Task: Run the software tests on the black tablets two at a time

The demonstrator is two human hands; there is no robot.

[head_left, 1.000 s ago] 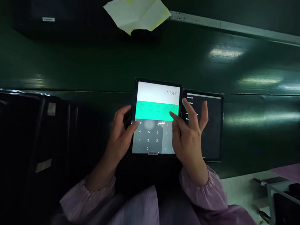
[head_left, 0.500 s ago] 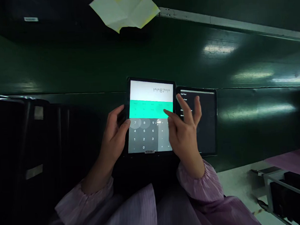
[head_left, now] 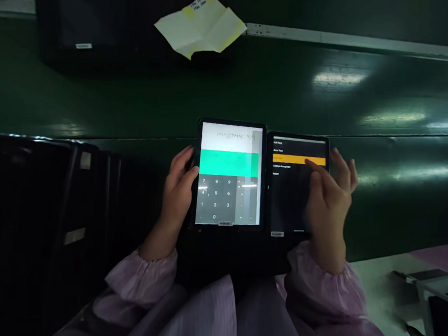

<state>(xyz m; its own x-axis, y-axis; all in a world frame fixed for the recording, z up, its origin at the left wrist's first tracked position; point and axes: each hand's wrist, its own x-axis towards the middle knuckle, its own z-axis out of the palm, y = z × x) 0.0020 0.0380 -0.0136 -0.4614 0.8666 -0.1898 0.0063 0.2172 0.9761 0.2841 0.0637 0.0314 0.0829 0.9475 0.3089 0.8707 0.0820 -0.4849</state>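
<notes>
Left grip [head_left: 177, 190]: closed on the left edge of the black rectangular tablet with a white, green and grey calculator screen [head_left: 229, 163]; the thumb lay against the front bezel, and the other fingers curled at the side, partly hidden.
Right grip [head_left: 331, 195]: apart, clamped on nothing; the index finger was extended to the orange highlighted row [head_left: 288, 158] on the black rectangular tablet with a dark menu screen [head_left: 288, 202]. The thumb was bent just below that finger, and the remaining fingers were spread past the tablet's right edge. Whether the fingertip pressed the glass could not be told.
Calculator tablet: positioned in front of the person, slightly tilted in plane, digit keys in the lower half; a small white barcode label [head_left: 225, 224] sat at its lower edge.
Menu tablet: positioned just beside the calculator tablet, on its right; white menu lines stood above and below the orange row, including "Change Language" and "Reset".
Tabletop: the glossy dark green tabletop [head_left: 389, 200] extended behind and to the right of both tablets; the area below them was too dark to read.
Paper: a creased pale-yellow sheet [head_left: 203, 30] lay well apart, beyond the tablets.
Sleeves: gathered pale-purple cuffs [head_left: 149, 273] covered both wrists.
</notes>
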